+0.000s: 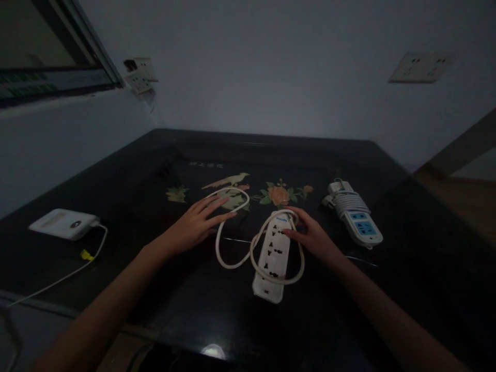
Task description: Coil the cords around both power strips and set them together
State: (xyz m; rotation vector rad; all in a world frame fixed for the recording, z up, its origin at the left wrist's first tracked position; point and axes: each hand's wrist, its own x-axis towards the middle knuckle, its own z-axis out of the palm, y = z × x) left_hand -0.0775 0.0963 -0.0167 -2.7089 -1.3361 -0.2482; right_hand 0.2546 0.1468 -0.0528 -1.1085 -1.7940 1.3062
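A white power strip (pixel 276 258) lies at an angle on the dark tabletop, sockets facing up. Its white cord (pixel 231 267) loops over the strip and curls out to the left. My right hand (pixel 308 232) grips the far end of the strip, thumb on the top face and fingers around the edge. My left hand (pixel 196 225) rests over the cord's left loop with fingers stretched and apart; part of the cord is hidden beneath it. To the right of my right hand lies a second power strip (pixel 363 227) with blue sockets, its grey cord wrapped round it.
A white device (pixel 64 223) with a thin cable and yellow tag sits on the left. The black table (pixel 217 310) has a bird and flower pattern and meets the wall. Wall sockets (pixel 420 67) are at the right, others (pixel 141 75) near the window.
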